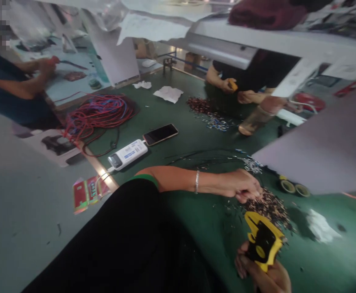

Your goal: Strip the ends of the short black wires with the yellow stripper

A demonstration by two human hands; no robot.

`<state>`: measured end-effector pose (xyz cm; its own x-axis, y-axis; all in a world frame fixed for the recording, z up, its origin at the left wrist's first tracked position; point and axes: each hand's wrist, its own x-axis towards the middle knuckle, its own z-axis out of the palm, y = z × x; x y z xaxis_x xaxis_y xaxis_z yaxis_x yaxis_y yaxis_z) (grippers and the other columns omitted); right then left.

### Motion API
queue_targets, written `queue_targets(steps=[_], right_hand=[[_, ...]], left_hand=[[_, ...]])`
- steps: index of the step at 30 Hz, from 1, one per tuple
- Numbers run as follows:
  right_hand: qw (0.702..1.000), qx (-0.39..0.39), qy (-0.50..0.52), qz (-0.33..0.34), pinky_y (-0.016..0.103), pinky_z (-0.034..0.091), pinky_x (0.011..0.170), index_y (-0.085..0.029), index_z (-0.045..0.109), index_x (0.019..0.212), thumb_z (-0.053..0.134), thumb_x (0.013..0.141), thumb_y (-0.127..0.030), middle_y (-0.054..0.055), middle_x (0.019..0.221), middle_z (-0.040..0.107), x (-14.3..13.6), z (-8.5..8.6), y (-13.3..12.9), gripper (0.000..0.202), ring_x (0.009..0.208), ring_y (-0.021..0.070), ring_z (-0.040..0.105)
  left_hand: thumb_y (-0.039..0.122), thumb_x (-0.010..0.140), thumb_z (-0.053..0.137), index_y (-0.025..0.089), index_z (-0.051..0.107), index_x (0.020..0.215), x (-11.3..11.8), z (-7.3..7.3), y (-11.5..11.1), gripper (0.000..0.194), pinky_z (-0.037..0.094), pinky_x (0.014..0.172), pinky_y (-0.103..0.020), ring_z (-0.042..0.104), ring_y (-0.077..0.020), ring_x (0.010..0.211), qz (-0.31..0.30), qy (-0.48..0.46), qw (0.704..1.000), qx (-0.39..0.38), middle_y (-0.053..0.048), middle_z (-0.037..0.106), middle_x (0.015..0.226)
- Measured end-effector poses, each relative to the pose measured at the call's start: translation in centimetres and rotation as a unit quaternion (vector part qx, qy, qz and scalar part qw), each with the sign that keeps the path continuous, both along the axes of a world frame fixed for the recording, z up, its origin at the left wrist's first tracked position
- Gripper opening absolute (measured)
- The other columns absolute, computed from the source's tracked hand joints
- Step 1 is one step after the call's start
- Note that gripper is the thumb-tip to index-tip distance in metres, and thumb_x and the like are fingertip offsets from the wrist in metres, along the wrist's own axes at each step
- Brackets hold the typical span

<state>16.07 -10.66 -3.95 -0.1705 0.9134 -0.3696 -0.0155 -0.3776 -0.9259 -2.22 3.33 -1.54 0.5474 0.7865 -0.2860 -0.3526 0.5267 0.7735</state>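
My left hand [247, 187], with a silver bracelet [197, 182] on the wrist, reaches over the near edge of a pile of small dark and copper-coloured pieces [271, 207]. Its fingers are pinched together; what they hold, if anything, is too small to make out. Lower right, my right hand [261, 270] is wrapped round the handle end of a yellow and black tool [263, 240]. The tool's head points up toward the pile. Silver and blue small pieces [252, 165] lie beyond my left hand, beside thin black wires [202, 152].
On the green table [202, 221] are a white power bank [130, 154], a phone [161, 134], coiled red and blue wires [101, 114] and crumpled white paper [321, 226]. Yellow rolls [293, 188] lie right. Across the table, a person's hands [229, 85] hold a yellow tool; another person works at left.
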Motion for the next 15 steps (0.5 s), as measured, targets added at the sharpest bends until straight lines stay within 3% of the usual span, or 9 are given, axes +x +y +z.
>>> queue_targets(steps=[6, 11, 15], right_hand=[[0.996, -0.03, 0.085, 0.004, 0.027, 0.04, 0.04, -0.016, 0.064, 0.077, 0.08, 0.063, -0.029, -0.003, 0.055, 0.056, -0.4, -0.1, 0.9, 0.025, 0.04, 0.0119, 0.047], [0.999, 0.003, 0.037, 0.003, 0.027, 0.041, 0.041, -0.017, 0.061, 0.076, 0.075, 0.064, -0.026, -0.004, 0.054, 0.054, -0.4, -0.6, 1.5, 0.021, 0.041, 0.0121, 0.048], [0.999, 0.029, -0.014, 0.025, 0.025, 0.04, 0.041, -0.017, 0.061, 0.075, 0.07, 0.06, -0.024, -0.004, 0.056, 0.055, -0.2, -1.0, 1.4, 0.018, 0.042, 0.0114, 0.048]], left_hand=[[-0.001, 0.061, 0.055, 0.013, 0.053, 0.059, -0.4, 1.0, 0.1, 0.014, 0.02, 0.04, -0.019, 0.029, -0.0023, 0.037, 0.025, 0.03, 0.999, -0.009, 0.002, 0.052, 0.048], [-0.002, 0.061, 0.053, 0.014, 0.052, 0.059, -0.5, 1.2, 0.2, 0.016, 0.019, 0.04, -0.021, 0.029, -0.002, 0.037, 0.038, 0.049, 0.998, 0.0, 0.001, 0.053, 0.049], [0.002, 0.065, 0.058, 0.015, 0.054, 0.061, -0.6, 1.0, 0.5, 0.014, 0.017, 0.042, -0.022, 0.024, -0.0025, 0.036, 0.024, 0.061, 0.998, 0.005, 0.005, 0.042, 0.04]])
